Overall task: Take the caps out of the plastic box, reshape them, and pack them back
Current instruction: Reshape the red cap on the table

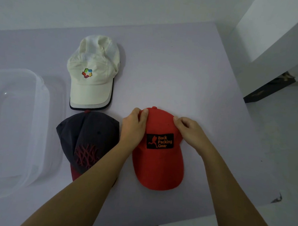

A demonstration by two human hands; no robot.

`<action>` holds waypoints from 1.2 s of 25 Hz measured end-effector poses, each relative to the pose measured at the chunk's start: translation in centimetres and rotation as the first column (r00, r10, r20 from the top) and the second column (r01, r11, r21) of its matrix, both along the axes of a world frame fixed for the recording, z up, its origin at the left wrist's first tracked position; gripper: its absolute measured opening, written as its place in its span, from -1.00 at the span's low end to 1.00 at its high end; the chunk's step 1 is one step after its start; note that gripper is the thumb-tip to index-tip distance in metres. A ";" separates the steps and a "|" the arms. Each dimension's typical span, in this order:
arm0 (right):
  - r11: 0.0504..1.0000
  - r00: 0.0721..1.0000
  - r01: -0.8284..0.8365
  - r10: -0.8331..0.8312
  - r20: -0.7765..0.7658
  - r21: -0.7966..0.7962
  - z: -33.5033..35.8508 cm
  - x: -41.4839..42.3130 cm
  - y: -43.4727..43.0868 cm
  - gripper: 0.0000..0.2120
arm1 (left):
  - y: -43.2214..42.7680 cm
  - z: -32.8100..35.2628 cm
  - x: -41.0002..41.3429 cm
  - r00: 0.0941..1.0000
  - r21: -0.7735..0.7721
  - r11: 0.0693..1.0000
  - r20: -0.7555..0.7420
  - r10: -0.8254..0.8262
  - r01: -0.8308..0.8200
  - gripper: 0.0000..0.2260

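**Both hands on the red cap**

The left hand (133, 126) grips the crown of the red cap (157, 165) on its 9 o'clock side: the thumb lies on top and the fingers curl round the edge. The right hand (188, 130) pinches the crown on the 3 o'clock side, with the fingers bent onto the fabric. The cap lies flat on the table (194, 71), its brim pointing to 6 o'clock, toward the person. A black patch (160, 140) with orange letters sits on its front, between the two hands.

At 9 o'clock from the red cap, just beside the left forearm, lies the navy cap (87, 134), with dark red stitching and a dark red brim. The forearm covers part of this brim. At 11 o'clock lies the white cap (93, 74); its brim points to 6 o'clock and reaches the top of the navy cap. Farther out at 9 o'clock, at the left edge of the table, stands the clear box (57, 99), and no cap is in it.
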State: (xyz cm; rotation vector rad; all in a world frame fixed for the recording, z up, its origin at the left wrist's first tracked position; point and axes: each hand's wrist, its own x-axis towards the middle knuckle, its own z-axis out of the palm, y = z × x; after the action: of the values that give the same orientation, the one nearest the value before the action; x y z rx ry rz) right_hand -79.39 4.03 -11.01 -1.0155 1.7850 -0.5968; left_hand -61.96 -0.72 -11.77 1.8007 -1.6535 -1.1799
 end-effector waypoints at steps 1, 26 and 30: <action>0.999 0.999 -0.014 0.012 -0.047 -0.036 0.3 0.0 -0.2 -0.62 | -0.1 0.1 -0.1 1.000 -0.004 1.000 -0.005 0.001 -0.001 -0.70; 0.967 0.899 -0.165 0.068 0.432 0.193 0.2 -0.9 -4.4 -0.68 | -2.2 0.9 -0.1 0.979 0.362 0.928 -0.203 -0.014 0.089 -0.83; 0.976 0.916 -0.140 0.064 0.396 0.168 0.2 -0.4 -4.5 -0.71 | -3.1 1.6 0.0 0.988 0.343 0.927 -0.073 -0.133 0.150 -0.79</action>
State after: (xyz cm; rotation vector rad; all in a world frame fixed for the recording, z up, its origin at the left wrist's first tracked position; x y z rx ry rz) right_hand -79.77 -0.47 -10.79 -0.7876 1.3985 -0.5075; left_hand -61.99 -3.79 -10.21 1.8584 -1.6496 -1.6567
